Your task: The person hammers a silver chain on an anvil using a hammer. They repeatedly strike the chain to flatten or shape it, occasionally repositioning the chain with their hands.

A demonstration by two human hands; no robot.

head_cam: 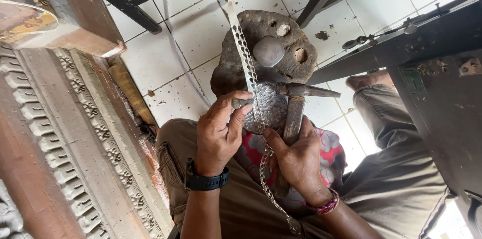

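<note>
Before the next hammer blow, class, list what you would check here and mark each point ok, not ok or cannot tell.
1. Left hand grips the punch: ok.
2. Right hand holds the hammer by its handle: ok.
3. Metal strip lies across the stone block: ok.
4. Punch tip sits on the strip: cannot tell.
5. Left fingers are away from the hammer head: not ok, they are close.

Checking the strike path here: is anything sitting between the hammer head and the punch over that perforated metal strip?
Nothing visible does. The hammer, in the right hand, has its head right beside the punch held by the left hand. The strip lies under them on the stone block.
</note>
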